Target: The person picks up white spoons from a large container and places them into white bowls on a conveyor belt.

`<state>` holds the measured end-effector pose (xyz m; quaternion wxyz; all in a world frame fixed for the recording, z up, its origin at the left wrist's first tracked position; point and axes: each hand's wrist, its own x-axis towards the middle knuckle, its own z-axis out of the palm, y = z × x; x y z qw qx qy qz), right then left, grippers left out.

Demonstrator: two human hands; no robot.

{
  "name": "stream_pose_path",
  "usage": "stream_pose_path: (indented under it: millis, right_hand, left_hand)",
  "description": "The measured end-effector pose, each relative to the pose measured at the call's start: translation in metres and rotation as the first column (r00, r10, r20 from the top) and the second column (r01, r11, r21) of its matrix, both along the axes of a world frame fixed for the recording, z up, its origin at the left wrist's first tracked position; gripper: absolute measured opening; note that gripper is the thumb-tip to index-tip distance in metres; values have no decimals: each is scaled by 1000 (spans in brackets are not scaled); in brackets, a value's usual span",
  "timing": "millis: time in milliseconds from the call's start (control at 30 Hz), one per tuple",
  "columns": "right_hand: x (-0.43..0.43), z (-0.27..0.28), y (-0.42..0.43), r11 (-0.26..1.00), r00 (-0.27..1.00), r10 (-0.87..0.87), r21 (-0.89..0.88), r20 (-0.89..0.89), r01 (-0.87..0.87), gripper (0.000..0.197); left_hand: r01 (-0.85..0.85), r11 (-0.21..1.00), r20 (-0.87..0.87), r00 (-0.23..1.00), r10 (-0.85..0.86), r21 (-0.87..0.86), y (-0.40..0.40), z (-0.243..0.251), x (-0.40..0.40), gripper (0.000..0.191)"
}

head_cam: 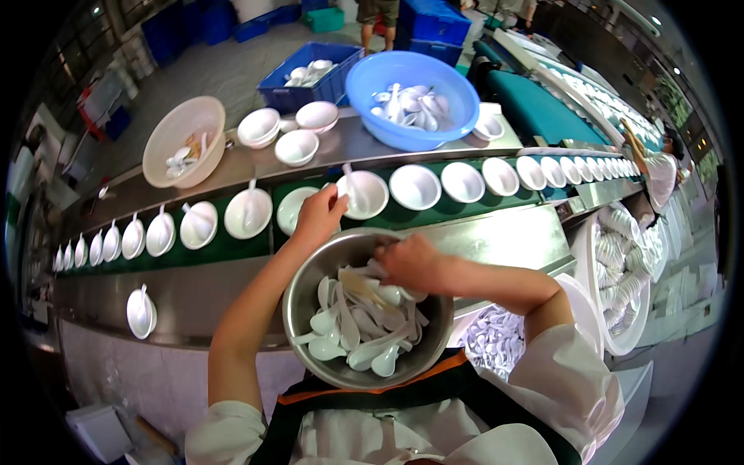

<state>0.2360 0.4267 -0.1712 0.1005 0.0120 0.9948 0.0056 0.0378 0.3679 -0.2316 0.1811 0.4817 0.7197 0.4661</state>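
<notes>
My left hand (321,216) is over the green conveyor belt (381,224), between a white bowl (289,210) that it partly covers and a white bowl (375,203) with a white spoon (356,189) in it. Its fingertips are by that second bowl's near rim; whether they pinch anything is hidden. Right in front of my body stands a stainless steel basin (294,343) heaped with white spoons (347,325). My right hand (410,264) reaches inside its far right side, fingers down at the spoons and blurred, so its grasp cannot be made out.
White bowls line the belt; those leftward (197,225) hold spoons. Behind it are a blue tub (465,119), a cream tub (154,157) and loose bowls (296,148). One bowl with a spoon (139,322) sits on the near ledge. A co-worker (660,168) is far right.
</notes>
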Motion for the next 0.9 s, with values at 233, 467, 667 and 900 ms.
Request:
stream_pose_path:
  millis: [233,467,667,900]
  right_hand:
    - [2,12,0,909,994,-19,-413,110,63,34]
    - [1,14,95,787,812,-508,-538,-285,303,35]
    - [-10,-63,164,699,734,-679,-312,-5,644,42]
    - [-21,-49,179,698,523,-711,-384,-470,604,39]
  left_hand:
    - [85,994,-9,996,-84,65,14,5,17,23]
    - [-4,984,418,906,-72,176,19,6,8,24]
    - [-68,992,439,898,16,104,56,-5,-19,30]
    - [-249,967,-176,955,237,-55,46,-37,-62,24]
